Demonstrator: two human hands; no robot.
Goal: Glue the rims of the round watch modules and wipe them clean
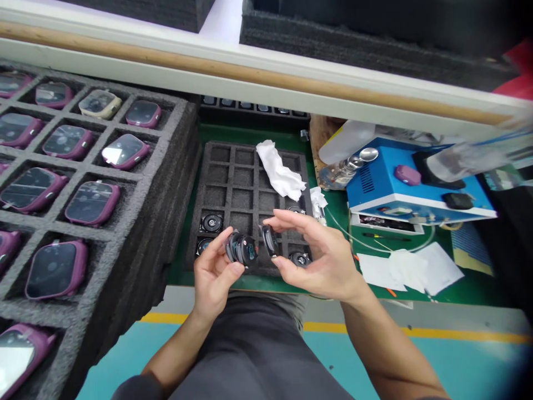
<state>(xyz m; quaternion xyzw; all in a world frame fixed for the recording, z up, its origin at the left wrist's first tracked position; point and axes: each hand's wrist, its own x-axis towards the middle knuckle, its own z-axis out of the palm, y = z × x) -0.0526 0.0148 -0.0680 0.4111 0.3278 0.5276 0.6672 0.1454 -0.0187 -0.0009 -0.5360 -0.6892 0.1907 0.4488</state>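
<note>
My left hand point(214, 272) is closed round a small stack of round black watch modules point(241, 249), held on edge between thumb and fingers. One more round black watch module point(270, 241) is pinched by its rim between the thumb and fingers of my right hand point(320, 253), just apart from the stack. Both hands are above the near part of a dark grey foam tray point(241, 222) with square compartments. A few similar round modules point(211, 223) lie in compartments at its left and right sides. A crumpled white cloth point(280, 169) lies across the tray's far right part.
At left stands a tall stack of foam trays point(166, 166) with purple-framed square watches point(91, 203). A blue machine point(383, 180), metal-topped bottle point(341, 172) and white papers point(410, 269) occupy the green table's right side. A shelf edge point(250, 66) crosses above the table.
</note>
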